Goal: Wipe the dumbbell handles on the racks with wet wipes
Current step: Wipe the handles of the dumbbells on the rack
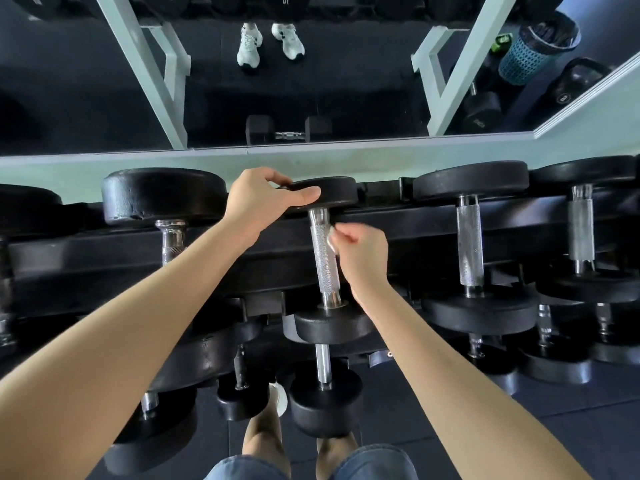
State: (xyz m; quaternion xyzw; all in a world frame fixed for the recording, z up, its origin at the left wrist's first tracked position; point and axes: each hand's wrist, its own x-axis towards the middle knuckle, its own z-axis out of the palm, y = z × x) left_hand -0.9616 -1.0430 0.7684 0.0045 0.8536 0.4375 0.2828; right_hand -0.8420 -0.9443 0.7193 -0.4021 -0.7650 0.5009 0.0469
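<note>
Step in hand: wiping one bar on the top tier of the black steel rack (pixel 398 221) — left to right, then. My left hand (pixel 263 199) is curled over the black round rubber head (pixel 332 192) at the far end of the small dumbbell in the middle, thumb along its near edge, fingers over the top, steadying it. Just right of that, the knurled silver steel handle (pixel 323 258) runs back toward me, lying across the rack's rails between its two heads. My right hand (pixel 362 252) pinches a small crumpled white wet wipe (pixel 331 237) and holds it against the right side of the handle, up near the far head.

I'd call this handle barely begun — the wipe covers one small patch. Next it needs dragging down the knurling toward the near head, with the dumbbell rolled under my left hand so the underside comes round. The rough knurl may snag a thin wipe, so steady pressure.

The handle looks bright: cross-hatched through the middle, smooth and shiny at both collars. Any wet sheen, I can't tell. Further right, the next knurled grey steel handle (pixel 469 244) waits.
</note>
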